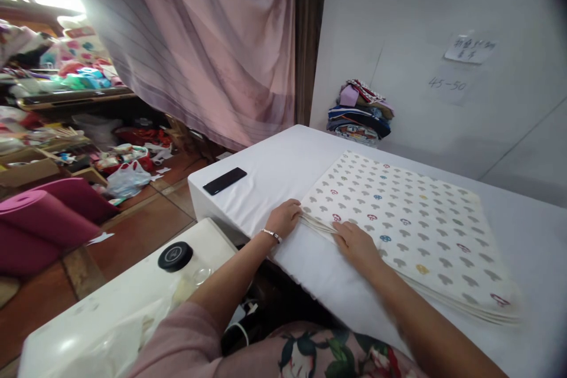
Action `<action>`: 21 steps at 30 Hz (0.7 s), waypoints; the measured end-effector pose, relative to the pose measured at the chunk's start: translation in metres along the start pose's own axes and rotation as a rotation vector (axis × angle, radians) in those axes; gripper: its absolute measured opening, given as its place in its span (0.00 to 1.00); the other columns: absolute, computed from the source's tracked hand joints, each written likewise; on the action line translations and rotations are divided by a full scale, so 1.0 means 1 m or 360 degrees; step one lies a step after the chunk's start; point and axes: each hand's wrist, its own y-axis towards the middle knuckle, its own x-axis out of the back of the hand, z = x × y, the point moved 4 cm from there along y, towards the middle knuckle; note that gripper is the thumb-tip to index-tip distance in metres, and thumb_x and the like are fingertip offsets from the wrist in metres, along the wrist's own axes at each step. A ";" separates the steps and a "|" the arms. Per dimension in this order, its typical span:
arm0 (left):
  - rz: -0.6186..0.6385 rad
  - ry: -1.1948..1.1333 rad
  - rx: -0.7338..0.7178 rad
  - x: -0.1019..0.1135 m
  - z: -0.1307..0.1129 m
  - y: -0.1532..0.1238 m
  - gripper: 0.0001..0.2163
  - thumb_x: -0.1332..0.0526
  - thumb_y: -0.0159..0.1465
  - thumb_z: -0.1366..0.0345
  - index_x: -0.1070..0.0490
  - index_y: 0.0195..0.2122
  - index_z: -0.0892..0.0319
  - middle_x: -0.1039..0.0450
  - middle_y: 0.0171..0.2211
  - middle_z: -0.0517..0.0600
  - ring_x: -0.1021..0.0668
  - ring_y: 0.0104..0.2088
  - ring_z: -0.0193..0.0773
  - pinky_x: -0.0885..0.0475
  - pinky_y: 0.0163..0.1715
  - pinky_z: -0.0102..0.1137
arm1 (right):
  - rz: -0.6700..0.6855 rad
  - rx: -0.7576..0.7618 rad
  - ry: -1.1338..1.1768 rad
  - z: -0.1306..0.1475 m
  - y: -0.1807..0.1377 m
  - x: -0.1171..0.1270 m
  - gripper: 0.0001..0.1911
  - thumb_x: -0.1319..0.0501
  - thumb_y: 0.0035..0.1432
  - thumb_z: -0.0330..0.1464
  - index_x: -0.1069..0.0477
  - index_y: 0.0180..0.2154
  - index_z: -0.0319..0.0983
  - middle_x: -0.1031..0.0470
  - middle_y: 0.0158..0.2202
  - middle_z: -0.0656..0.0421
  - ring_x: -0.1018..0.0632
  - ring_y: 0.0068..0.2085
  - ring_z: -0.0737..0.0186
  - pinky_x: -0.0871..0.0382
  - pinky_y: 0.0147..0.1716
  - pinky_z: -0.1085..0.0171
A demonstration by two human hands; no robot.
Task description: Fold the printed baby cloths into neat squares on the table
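Note:
A folded cream cloth (411,230) printed with small grey and coloured mushroom shapes lies flat on the white-covered table (283,171). My left hand (283,218) is curled at the cloth's near left corner, fingers tucked against the stacked layers of its edge. My right hand (357,244) lies on top of the cloth close beside it, fingers bent and pressing down near that same edge. A thin bracelet sits on my left wrist.
A black phone (224,181) lies on the table's left part. Folded fabrics (359,112) are stacked against the white wall. A white machine top with a black round lid (175,256) stands at my left. Pink rolls (44,212) and clutter fill the floor.

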 end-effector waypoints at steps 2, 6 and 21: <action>0.0018 0.0111 -0.0044 0.002 -0.003 -0.003 0.12 0.49 0.58 0.73 0.28 0.36 0.54 0.32 0.47 0.46 0.27 0.41 0.35 0.32 0.40 0.30 | 0.0006 0.0003 0.0009 0.000 0.000 -0.001 0.15 0.52 0.62 0.32 0.35 0.48 0.39 0.29 0.38 0.55 0.30 0.41 0.60 0.35 0.38 0.64; 0.0067 0.0262 -0.0080 0.005 -0.010 -0.006 0.11 0.47 0.59 0.70 0.29 0.40 0.54 0.32 0.46 0.48 0.29 0.43 0.36 0.32 0.41 0.31 | 0.0004 0.0004 0.0026 -0.001 0.000 -0.002 0.15 0.52 0.61 0.32 0.35 0.48 0.40 0.29 0.39 0.55 0.30 0.41 0.61 0.36 0.39 0.64; 0.0173 0.0358 0.0075 0.019 -0.019 -0.015 0.07 0.51 0.62 0.68 0.34 0.33 0.59 0.34 0.37 0.50 0.28 0.35 0.35 0.36 0.30 0.29 | 0.0002 0.0027 -0.0027 0.003 -0.001 -0.001 0.15 0.51 0.61 0.32 0.34 0.49 0.41 0.30 0.39 0.55 0.30 0.40 0.60 0.36 0.39 0.64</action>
